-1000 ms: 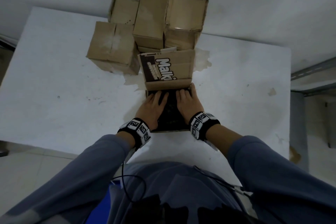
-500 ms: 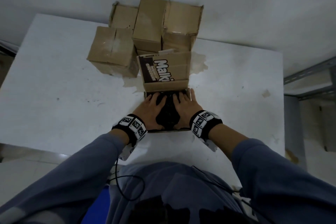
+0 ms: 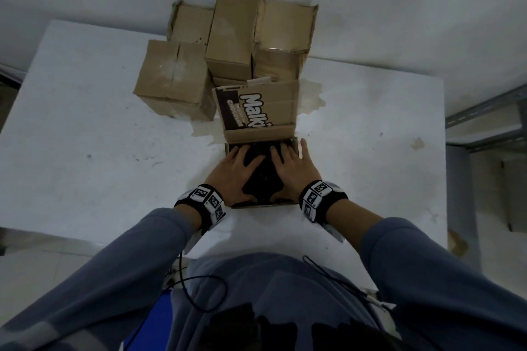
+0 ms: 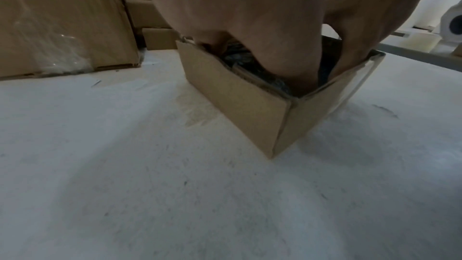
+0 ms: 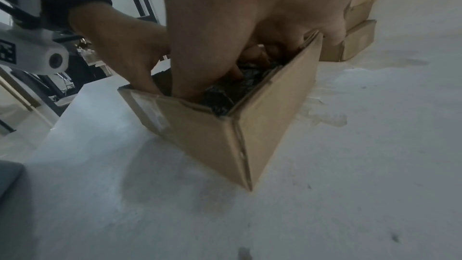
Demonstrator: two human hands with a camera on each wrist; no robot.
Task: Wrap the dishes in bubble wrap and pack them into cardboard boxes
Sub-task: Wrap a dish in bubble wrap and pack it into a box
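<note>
An open cardboard box (image 3: 262,204) stands near the front middle of the white table, its far flap (image 3: 273,111) upright and printed "Malki". A dark bubble-wrapped bundle (image 3: 261,171) fills the box. My left hand (image 3: 233,171) lies flat on the bundle's left half and my right hand (image 3: 291,168) on its right half, fingers stretched forward and pressing down. In the left wrist view the left hand (image 4: 250,17) reaches down into the box (image 4: 237,102) onto the wrap (image 4: 235,56). The right wrist view shows the right hand (image 5: 237,7) in the box (image 5: 207,135) on the dark wrap (image 5: 220,98). The dish itself is hidden.
Several closed cardboard boxes are stacked behind the open one, the nearest (image 3: 174,77) at the left and taller ones (image 3: 232,37) against the wall. The table (image 3: 85,137) has brown stains around the boxes. A metal shelf frame (image 3: 484,120) stands beyond the right edge.
Both hands stay pressed on the bundle in the box. They have spread slightly apart, baring more dark wrap between them. The head view has shifted a little.
</note>
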